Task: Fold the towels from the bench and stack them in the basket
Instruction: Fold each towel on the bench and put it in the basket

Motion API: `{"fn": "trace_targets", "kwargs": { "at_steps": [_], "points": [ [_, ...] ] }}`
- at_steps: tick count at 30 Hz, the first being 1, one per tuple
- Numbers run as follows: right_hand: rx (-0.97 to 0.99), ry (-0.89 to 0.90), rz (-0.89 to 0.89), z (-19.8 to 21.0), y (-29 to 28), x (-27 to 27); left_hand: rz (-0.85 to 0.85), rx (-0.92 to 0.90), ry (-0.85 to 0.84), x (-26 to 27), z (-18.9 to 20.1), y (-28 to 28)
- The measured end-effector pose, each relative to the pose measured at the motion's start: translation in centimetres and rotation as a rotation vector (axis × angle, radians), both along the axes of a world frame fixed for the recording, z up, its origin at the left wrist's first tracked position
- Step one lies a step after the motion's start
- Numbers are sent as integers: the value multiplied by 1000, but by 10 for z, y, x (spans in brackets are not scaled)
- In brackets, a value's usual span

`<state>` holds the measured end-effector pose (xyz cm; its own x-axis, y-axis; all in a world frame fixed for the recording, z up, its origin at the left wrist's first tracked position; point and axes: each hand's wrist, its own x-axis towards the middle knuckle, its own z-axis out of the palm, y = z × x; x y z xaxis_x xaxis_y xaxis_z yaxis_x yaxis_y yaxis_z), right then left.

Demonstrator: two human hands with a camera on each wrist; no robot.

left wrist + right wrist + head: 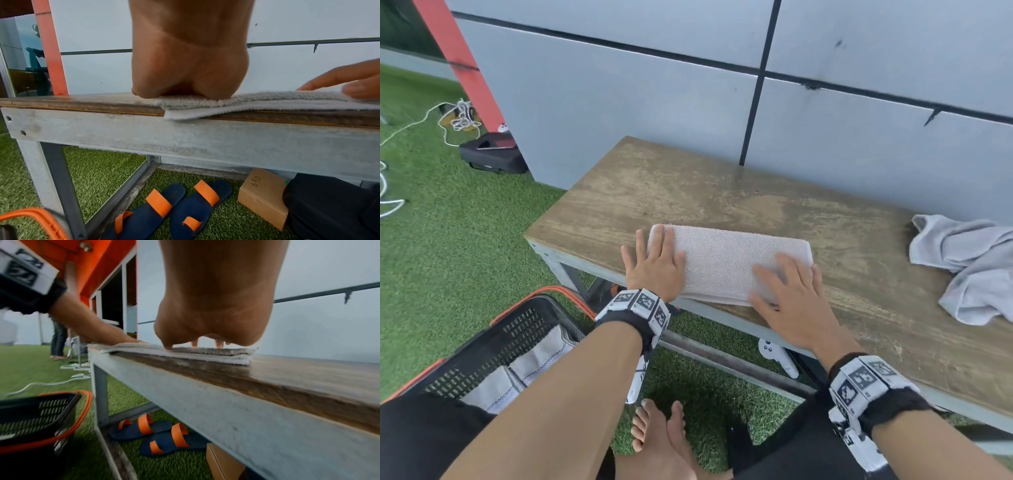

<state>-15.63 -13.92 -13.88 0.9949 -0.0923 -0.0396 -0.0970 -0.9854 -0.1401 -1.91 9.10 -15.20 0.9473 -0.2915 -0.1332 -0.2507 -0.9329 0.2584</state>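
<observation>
Brown cardboard box (265, 198) under the bench (722, 192) bears the handwritten number "690"; the square patterns on the wristbands (640, 305) carry no readable words. Both palms lie flat with fingers straight on the folded towel (722, 263), near the bench's front edge: the left hand (654, 267) on its left end, the right hand (791, 301) on its right end. A crumpled towel (976, 267) at the bench's right is cut off by the frame. The black basket (493, 342) with orange rim sits on the grass, holding folded pale towels (524, 370), partly hidden by the left forearm.
</observation>
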Motion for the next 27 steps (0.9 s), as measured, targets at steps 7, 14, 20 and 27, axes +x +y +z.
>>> {"fn": "trace_targets", "kwargs": {
  "at_steps": [7, 14, 20, 27],
  "points": [
    [-188, -292, -41, 7, -6, 7, 42, 99, -29, -6, 6, -4],
    [-112, -46, -125, 24, -1, 30, 81, 346, -165, -28, 18, -6],
    [194, 75, -133, 8, 11, 29, 77, 149, -180, -36, 30, 2],
    [181, 131, -94, 14, 24, 13, 166, -286, -110, -55, 13, 20]
  ]
}}
